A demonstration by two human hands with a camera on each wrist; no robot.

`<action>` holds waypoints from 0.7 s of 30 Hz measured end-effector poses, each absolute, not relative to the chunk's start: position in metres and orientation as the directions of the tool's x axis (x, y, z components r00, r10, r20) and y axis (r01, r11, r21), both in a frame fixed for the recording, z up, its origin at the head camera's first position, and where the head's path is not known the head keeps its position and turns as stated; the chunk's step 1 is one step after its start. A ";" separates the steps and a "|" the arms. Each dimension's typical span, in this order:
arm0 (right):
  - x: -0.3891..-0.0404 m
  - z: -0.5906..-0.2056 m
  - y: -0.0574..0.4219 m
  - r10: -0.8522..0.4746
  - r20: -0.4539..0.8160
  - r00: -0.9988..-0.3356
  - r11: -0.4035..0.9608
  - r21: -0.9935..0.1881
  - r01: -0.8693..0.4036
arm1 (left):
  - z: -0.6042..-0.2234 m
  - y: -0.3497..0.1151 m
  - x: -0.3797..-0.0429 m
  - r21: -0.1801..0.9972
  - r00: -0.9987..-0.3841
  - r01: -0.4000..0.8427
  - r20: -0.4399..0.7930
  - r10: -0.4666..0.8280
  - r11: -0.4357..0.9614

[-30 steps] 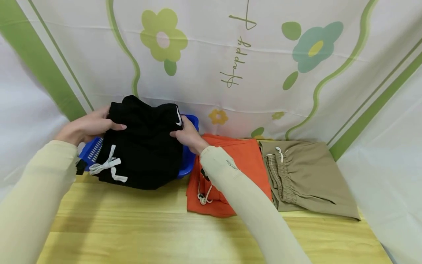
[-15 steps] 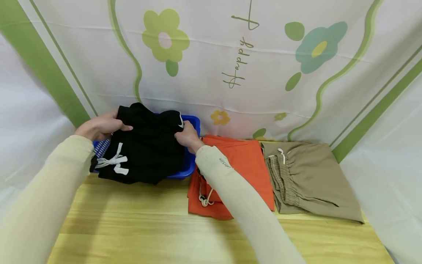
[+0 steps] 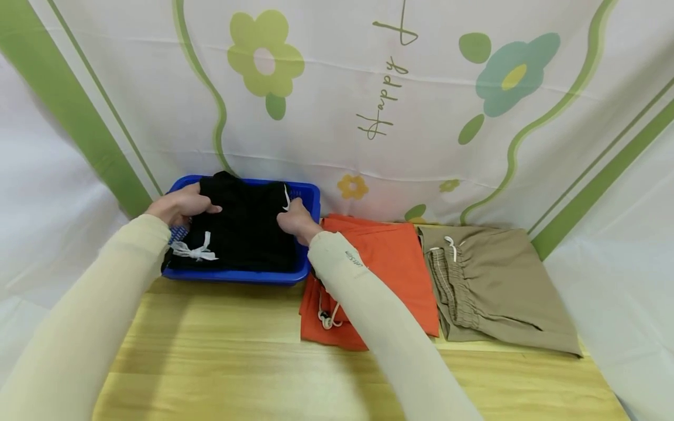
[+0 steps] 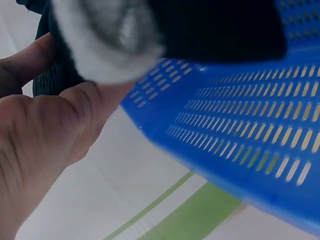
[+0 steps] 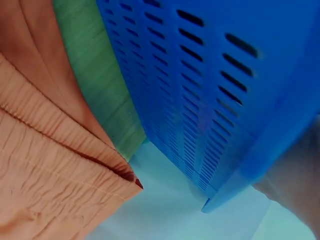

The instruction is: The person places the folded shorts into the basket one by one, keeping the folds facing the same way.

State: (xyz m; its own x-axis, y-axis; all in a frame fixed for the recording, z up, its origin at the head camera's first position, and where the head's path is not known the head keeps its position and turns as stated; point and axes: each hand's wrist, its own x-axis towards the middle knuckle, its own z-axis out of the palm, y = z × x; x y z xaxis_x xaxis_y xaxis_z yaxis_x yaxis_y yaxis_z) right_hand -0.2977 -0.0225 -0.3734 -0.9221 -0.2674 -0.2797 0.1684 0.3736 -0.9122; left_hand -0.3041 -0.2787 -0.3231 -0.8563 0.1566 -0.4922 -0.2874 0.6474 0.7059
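Black garment [image 3: 247, 219] down in the blue basket [image 3: 237, 277], both hands on it

From here, placing this piece looks nearly done: the black garment lies mostly within the basket's rim, left of centre in the frame, its white bow [image 3: 197, 251] near the front left corner. Letting go is not yet done. The folded orange garment [image 3: 389, 257], right of centre, and the khaki garment [image 3: 500, 269] beyond it lie outside on the table [image 3: 237, 351]. The left hand [image 3: 184, 203] grips the cloth's left edge, thumb on top. The right hand [image 3: 297, 222], fingers curled, seems to pinch its right edge; its fingertips I can't make out.
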 end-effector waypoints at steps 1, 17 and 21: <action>-0.297 -0.374 -0.023 -0.274 -0.295 -0.915 0.385 -0.906 0.176 | -0.325 -0.278 -0.304 0.700 -0.856 -0.290 -0.494 0.150 0.652; -0.294 -0.374 -0.027 -0.300 -0.282 -0.911 0.590 -0.806 0.056 | -0.339 -0.274 -0.305 0.592 -0.785 -0.262 -0.590 0.188 0.762; -0.291 -0.375 -0.031 -0.300 -0.212 -0.930 0.664 -0.747 -0.043 | -0.338 -0.277 -0.305 0.564 -0.781 -0.265 -0.602 0.169 0.782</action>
